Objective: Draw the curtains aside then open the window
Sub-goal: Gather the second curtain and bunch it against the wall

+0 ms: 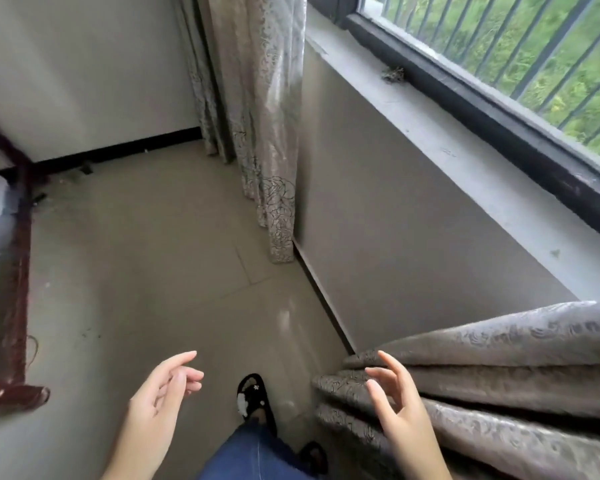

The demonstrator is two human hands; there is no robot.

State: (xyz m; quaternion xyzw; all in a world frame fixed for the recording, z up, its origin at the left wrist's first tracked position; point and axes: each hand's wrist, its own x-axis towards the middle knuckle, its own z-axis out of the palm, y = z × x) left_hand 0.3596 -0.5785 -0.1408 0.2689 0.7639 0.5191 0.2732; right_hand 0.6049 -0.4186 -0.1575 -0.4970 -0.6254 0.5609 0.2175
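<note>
Both hands, left (pixel 158 396) and right (pixel 400 407), hang loosely spread and empty, the right just beside, perhaps brushing, the near curtain (pixel 506 386) below the window (pixel 520 53).

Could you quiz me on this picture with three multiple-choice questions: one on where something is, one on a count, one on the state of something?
1. Where is the small clump of debris?
A. On the window sill
B. On the floor by the slipper
C. In the left hand

2. How many curtain panels show?
A. One
B. Two
C. Four

3. What are the hands doing?
A. Both gripping a curtain
B. Both open, holding nothing
C. One on the window frame

Answers:
1. A, it lies on the grey sill against the dark window frame.
2. B, one far curtain hangs in the corner and one near curtain is bunched at the right.
3. B, the left hand and right hand show spread fingers, empty.
</note>
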